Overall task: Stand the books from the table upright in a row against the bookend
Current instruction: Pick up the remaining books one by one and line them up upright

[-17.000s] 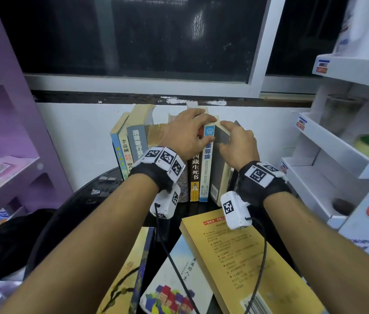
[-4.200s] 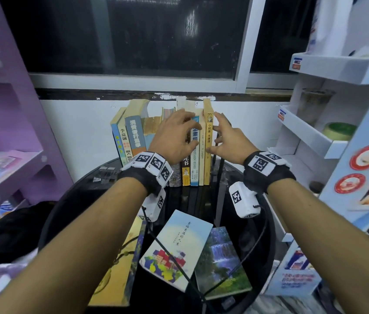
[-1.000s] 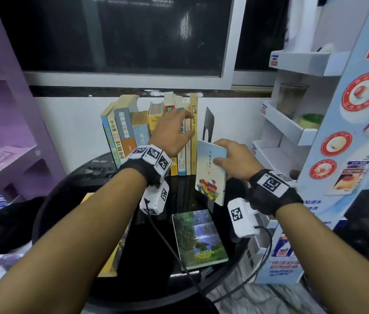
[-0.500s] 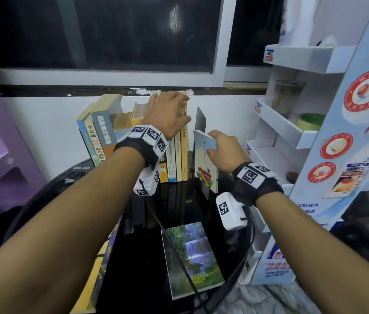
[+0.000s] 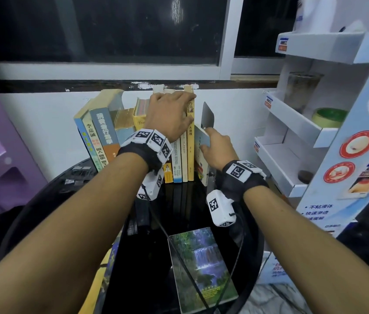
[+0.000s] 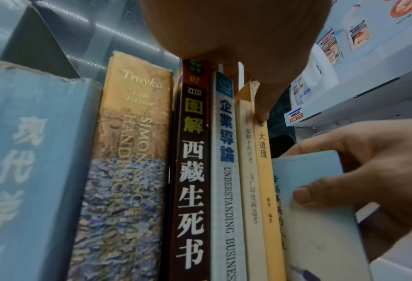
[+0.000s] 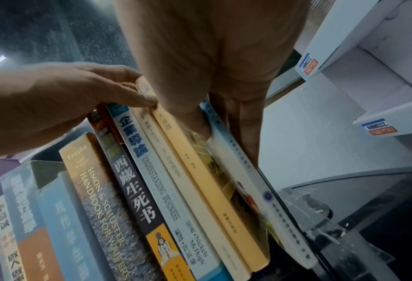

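2 books lie flat on the near part of the black surface (image 5: 201,214): a waterfall-cover book (image 5: 201,270) at the front edge, and a yellow-cover book (image 5: 104,275) at the left, partly hidden under the left forearm. Both remain to be shelved.

Item in hand: a thin pale-blue book (image 5: 201,143), upright, just right of the yellow spine and left of the dark bookend (image 5: 208,116). The right hand (image 5: 215,148) pinches it, thumb on the cover and fingers behind. Its lower corner looks not yet seated.

Left hand (image 5: 170,118): fingers extended over the tops of the standing row (image 5: 156,141), bracing it, gripping nothing.

Risks, as judged:
- If the left hand lifts early, the row could slump right and close the slot.
- The thin book could buckle or catch on the bookend's base if pushed in at an angle.
- The wrist cables trail over the waterfall cover and could drag it off the edge.
- The 3 leftmost volumes lean already.

Legible writing: "Troyka", "SIMON & SCHUSTER HANDBOOK FOR WRITERS" (image 6: 132,152); "西藏生死书" (image 6: 190,171); "企業導論 UNDERSTANDING BUSINESS", "Nickels McHugh" (image 7: 156,171); "大道理" (image 6: 263,144). Beyond, on the white display rack (image 5: 292,123), tags read "AMMELTZ YOKOYOKO".
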Demonstrator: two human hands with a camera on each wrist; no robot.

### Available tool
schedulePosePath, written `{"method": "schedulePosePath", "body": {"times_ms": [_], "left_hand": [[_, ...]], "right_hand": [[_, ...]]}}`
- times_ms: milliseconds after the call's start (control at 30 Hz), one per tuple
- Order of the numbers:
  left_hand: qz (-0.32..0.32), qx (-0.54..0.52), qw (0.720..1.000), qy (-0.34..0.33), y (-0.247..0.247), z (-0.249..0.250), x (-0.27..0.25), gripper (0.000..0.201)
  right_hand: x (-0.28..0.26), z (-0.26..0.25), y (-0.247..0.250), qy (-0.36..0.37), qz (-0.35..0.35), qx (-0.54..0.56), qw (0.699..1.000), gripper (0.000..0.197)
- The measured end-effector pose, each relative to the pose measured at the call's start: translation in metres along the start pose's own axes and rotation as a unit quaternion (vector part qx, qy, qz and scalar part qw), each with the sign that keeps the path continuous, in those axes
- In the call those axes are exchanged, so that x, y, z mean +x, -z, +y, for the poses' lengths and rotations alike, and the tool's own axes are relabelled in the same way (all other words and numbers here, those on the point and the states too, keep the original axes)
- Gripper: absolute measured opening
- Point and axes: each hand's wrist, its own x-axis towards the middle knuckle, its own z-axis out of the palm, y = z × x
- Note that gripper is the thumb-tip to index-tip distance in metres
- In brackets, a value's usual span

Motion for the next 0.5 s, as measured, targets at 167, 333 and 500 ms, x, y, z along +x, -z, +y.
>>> {"method": "schedulePosePath", "body": {"times_ms": [167, 333, 500], "left_hand": [[-0.008, -0.013, 1.000, 0.017, 0.0004, -0.0012, 0.0020, 0.052], [-0.013, -0.030, 0.999, 0.024, 0.0009, -0.0028, 0.0021, 0.051], [-0.024, -0.040, 0.998, 0.030, 0.0018, -0.0023, 0.0028, 0.050]], "right_hand": [[0.0053, -0.0009, -0.0072, 0.008, -0.022, 0.001, 1.000, 0.040], [0.0085, 0.0021, -0.0097, 0.016, -0.060, 0.015, 0.998, 0.050], [0.0110, 0.0010, -0.0048, 0.019, -0.103, 0.027, 0.994, 0.072]]}}
